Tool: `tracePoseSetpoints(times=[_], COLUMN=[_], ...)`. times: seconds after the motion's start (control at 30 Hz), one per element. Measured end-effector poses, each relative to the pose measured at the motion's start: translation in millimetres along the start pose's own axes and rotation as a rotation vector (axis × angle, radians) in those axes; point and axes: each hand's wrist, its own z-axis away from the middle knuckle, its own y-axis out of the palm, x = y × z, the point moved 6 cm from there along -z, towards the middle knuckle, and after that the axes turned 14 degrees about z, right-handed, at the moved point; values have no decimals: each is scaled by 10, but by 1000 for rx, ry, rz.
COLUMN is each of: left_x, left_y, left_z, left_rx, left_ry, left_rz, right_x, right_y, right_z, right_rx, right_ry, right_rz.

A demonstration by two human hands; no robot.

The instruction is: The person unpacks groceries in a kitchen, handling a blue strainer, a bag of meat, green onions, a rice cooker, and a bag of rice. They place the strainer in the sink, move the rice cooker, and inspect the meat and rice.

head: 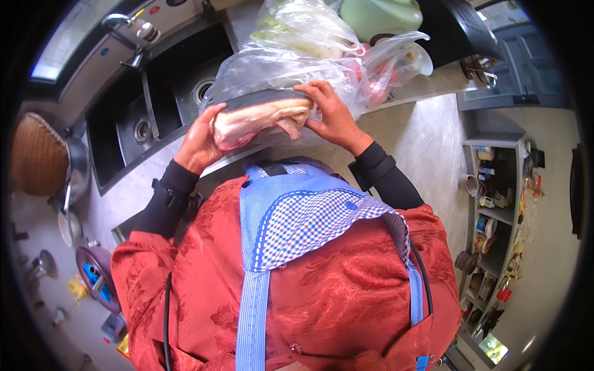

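Observation:
A thick slab of raw fatty meat, likely pork [257, 119], is held up between my two hands at the counter's front edge. My left hand [200, 141] grips its left end, thumb on top. At the right end, my right hand [332, 113] holds it between thumb and fingers. Pale fat shows on the side facing me, with pinkish flesh low at the left and a small flap hanging at the right. Along the top runs a dark grey surface; whether it is rind cannot be told. Clear plastic bags [287, 69] lie right behind the meat.
A black double-bowl sink [149, 104] with a faucet [134, 58] is at the left. Behind the bags stands a pale green container [383, 18]; red items [383, 74] show through plastic. A woven basket [39, 153] is far left, a stocked shelf unit [496, 213] far right.

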Motion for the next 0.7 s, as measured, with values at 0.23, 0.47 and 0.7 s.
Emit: tracePoseSetpoints(times=[0.23, 0.47, 0.7], left_x=[-18, -129, -263], left_y=[373, 472, 410], left_z=[108, -36, -71], left_rx=[-106, -27, -22], left_ry=[135, 156, 233], left_rz=[-129, -203, -190], right_x=[317, 136, 37], right_y=[-130, -108, -57], right_z=[-187, -405, -623], right_rx=[-174, -164, -191], right_ry=[-215, -192, -124], right_rz=[28, 107, -7])
